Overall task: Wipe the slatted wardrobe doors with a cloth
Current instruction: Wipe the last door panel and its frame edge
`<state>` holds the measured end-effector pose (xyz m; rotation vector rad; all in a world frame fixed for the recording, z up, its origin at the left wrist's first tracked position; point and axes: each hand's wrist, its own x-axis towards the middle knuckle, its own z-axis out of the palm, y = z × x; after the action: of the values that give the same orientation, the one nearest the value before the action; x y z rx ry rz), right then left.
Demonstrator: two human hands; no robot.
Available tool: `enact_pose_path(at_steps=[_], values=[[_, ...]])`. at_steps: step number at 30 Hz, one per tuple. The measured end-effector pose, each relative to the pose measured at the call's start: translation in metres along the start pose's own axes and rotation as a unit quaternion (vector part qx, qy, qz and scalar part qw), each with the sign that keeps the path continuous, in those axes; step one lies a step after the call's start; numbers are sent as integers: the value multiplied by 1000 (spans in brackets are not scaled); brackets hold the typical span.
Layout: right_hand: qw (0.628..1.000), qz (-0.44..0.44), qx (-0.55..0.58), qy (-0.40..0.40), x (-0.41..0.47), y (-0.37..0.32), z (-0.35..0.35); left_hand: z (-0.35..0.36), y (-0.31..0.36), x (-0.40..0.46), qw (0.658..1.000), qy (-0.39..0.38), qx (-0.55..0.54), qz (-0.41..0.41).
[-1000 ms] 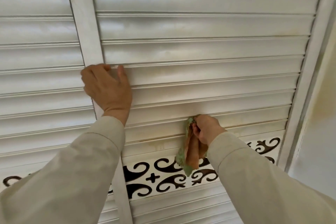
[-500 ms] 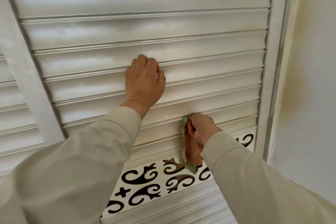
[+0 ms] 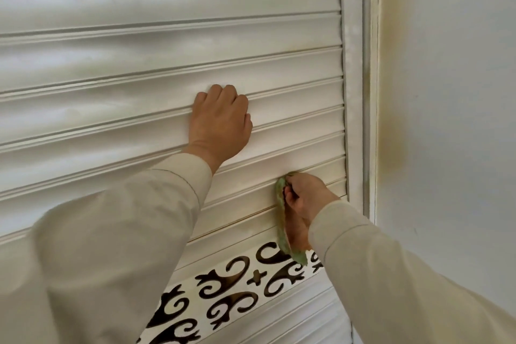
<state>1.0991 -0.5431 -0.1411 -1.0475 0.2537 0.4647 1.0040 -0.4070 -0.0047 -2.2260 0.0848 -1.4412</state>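
Left hand (image 3: 220, 123) fingertips curled out of sight; cloth (image 3: 282, 220) partly behind right hand (image 3: 305, 194).
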Motion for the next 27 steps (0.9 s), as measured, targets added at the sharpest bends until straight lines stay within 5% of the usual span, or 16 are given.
enact_pose_path(at_steps=[5, 15, 21, 27], values=[[999, -10, 34, 36, 12, -23, -28, 17, 17, 22, 997, 14, 7, 74], [992, -34, 60, 101, 51, -68, -78, 33, 20, 23, 993, 87, 24, 73], [998, -20, 40, 46, 53, -51, -95, 37, 17, 23, 992, 103, 34, 72], [996, -35, 5, 76, 51, -36, -100, 39, 18, 21, 991, 110, 31, 71]])
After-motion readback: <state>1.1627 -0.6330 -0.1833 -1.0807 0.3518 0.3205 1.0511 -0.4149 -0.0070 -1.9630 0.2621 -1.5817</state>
